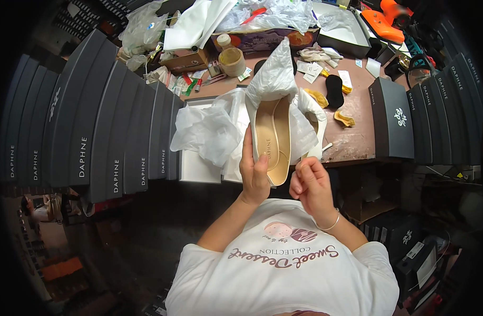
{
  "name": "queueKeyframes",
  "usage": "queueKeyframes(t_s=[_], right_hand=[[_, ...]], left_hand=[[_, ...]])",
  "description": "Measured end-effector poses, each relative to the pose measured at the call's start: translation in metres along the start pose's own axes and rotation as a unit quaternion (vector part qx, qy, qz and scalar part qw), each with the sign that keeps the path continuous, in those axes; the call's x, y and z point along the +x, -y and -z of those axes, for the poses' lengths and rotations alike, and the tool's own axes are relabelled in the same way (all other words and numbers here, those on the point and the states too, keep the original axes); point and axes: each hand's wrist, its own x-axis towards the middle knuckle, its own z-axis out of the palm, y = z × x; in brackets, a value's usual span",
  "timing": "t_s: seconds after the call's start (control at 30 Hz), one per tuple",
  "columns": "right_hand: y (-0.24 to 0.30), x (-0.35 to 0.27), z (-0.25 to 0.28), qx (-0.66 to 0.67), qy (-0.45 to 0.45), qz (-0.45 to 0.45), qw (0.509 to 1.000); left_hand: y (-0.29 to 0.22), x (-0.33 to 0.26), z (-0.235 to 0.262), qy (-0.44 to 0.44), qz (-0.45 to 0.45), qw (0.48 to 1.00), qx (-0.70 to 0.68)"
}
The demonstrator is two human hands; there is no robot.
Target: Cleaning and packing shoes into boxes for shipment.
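One left hand (pixel 256 171), one right hand (pixel 311 181) and two pale shoes (pixel 275 131) showed. So did one bracelet (pixel 336 220), one T-shirt (pixel 283 282) and at least ten dark grey boxes (pixel 391 121).

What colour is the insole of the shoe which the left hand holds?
Beige; the insole of the shoe shows best in the head view.

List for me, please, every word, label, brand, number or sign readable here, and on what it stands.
I'll leave wording and brands uncopied, but print shows on:
Left boxes: pale capitals, readable.
Front right box: white stylised lettering, readable.
Shoe in the left hand: small capitals inside.
White shirt: reddish script, upside down.
Paper tags: too small to read.
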Motion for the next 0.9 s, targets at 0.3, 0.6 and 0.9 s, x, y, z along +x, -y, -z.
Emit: queueKeyframes(t_s=[0.3, 0.6, 0.9], right_hand=[[0.016, -0.001, 0.003, -0.310, 0.100, -0.010, 0.945], [0.007, 0.002, 0.005, -0.390, 0.099, 0.035, 0.915], [0.005, 0.006, 0.009, -0.429, 0.111, -0.020, 0.896]], left_hand=[[0.006, 0.002, 0.010, -0.007, 0.013, 1.000, -0.018], [0.011, 0.000, 0.025, 0.044, -0.170, 0.950, 0.259], [0.009, -0.007, 0.027, 0.078, -0.175, 0.930, 0.313]])
